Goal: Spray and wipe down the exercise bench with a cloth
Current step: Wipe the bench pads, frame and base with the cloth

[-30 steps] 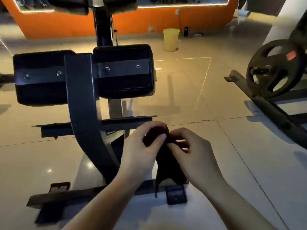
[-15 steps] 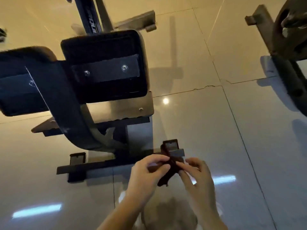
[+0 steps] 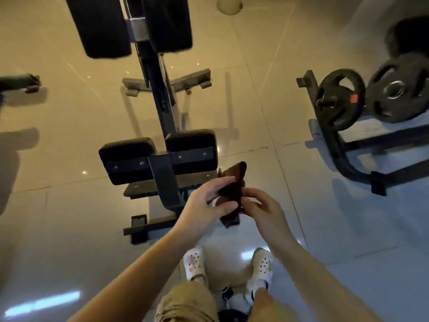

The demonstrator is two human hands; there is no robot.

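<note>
Both of my hands are on the cloth (image 3: 233, 194), held in the air in front of me, just this side of the bench (image 3: 162, 159). My left hand (image 3: 209, 205) has its fingers curled round the dark fabric from the left, thumb underneath, and my right hand (image 3: 262, 209) pinches the other edge with bent fingers. The cloth stands up between them in a folded strip, its top corner poking above my knuckles; it touches nothing but my hands.

As I judge it, the job has barely begun. I seem to be folding or bunching the cloth to get a good wiping face. None of the bench pads (image 3: 192, 145) shows any wet sheen or streaks that I can make out in this dim light, and I can't see a spray bottle anywhere. So the spraying and all the wiping appear to be left: the near pads, the long pads (image 3: 102, 26) farther off, and the frame.
</note>
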